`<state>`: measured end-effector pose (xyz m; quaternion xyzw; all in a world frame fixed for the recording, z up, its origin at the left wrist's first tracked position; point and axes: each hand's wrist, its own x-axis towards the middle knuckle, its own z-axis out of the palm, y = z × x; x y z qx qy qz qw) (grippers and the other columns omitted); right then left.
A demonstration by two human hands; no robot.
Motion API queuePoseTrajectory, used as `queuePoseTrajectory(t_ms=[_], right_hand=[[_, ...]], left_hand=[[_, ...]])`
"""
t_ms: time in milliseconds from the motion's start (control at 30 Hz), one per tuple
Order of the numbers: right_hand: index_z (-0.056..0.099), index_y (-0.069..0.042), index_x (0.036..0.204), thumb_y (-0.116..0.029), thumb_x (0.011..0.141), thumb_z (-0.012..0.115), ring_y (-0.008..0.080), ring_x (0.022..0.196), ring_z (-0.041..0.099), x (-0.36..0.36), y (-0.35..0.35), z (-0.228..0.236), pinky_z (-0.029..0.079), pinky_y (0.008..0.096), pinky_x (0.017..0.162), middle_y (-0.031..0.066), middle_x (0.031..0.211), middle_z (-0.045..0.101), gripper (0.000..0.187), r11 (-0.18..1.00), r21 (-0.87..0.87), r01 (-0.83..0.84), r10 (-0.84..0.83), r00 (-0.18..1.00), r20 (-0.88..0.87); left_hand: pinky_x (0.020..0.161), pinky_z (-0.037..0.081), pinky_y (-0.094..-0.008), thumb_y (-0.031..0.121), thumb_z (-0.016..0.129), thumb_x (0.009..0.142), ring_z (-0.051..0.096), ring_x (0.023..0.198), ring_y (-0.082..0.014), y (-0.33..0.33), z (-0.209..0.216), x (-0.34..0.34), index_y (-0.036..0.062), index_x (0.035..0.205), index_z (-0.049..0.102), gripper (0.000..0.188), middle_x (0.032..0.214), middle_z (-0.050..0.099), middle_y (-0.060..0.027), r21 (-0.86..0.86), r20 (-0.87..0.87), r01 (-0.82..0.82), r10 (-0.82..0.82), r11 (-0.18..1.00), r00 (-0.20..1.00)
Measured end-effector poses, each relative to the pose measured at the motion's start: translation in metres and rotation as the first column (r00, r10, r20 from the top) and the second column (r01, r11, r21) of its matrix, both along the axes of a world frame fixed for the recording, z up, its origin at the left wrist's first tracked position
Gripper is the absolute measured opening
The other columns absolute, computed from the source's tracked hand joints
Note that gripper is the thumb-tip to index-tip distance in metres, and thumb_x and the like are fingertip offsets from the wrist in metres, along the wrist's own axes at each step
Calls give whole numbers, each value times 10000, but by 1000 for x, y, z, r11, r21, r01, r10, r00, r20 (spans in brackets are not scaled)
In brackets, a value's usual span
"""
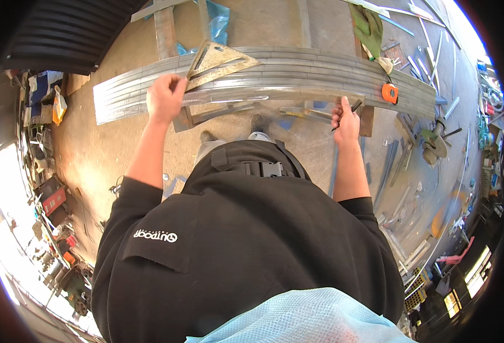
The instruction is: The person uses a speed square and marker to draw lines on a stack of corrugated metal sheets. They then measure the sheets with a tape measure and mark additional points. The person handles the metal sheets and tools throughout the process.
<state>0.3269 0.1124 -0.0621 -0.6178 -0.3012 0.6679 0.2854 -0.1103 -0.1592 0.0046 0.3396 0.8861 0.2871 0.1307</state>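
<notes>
A row of long grey metal bars (297, 63) lies side by side across in front of me. On them, left of the middle, rests a worn triangular set square (223, 64) with slots cut in it. My left hand (165, 98) is over the near left part of the bars, fingers curled closed, beside the square's near left corner. Whether the fingers grip anything is hidden. Closed around a black marker pen (356, 105), my right hand (346, 121) is at the bars' near edge on the right. An orange tape measure (389, 93) sits on the bars right of that hand.
Supports (366, 120) stand beneath the bars. A green glove (368, 28) is beyond them at the right. Metal offcuts (389, 163) and a grey stand-like object (434, 146) are on the floor at right. Tools and clutter line the left side, near a red box (53, 200).
</notes>
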Motion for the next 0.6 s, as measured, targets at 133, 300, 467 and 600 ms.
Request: queuePoseTrajectory(t_ms=[133, 300, 467, 600], right_hand=[[674, -85, 916, -488, 1047, 748, 93, 547, 532, 4, 19, -15, 348, 262, 420, 39, 762, 647, 430, 1000, -6, -13, 14, 995, 103], [668, -93, 965, -480, 1062, 725, 89, 551, 502, 27, 37, -24, 323, 259, 423, 4, 747, 596, 403, 998, 34, 47, -50, 993, 106], [632, -91, 950, -436, 1075, 725, 108, 588, 467, 37, 52, -28, 329, 283, 480, 4, 741, 557, 379, 996, -23, 81, -79, 994, 73], [619, -95, 926, -429, 1078, 725, 123, 580, 452, 39, 49, -35, 328, 303, 491, 3, 710, 522, 382, 995, -4, 95, -95, 995, -26]], left_hand=[[674, 557, -329, 264, 826, 956, 702, 709, -155, -64, -6, 37, 39, 949, 815, 226, 792, 768, -71, -34, 191, -62, 67, 998, 979], [657, 546, -313, 270, 814, 982, 675, 704, -115, -113, -37, 55, 13, 1010, 806, 259, 793, 749, -37, -94, 418, -361, 366, 928, 832], [662, 572, -318, 252, 768, 1028, 676, 790, -153, -125, -56, 19, 19, 1250, 712, 326, 1020, 740, -57, -57, 726, -664, 487, 746, 485], [713, 607, -349, 184, 707, 1061, 717, 826, -204, -120, -67, -10, -11, 1322, 640, 333, 1068, 739, -96, 19, 888, -846, 380, 533, 260]])
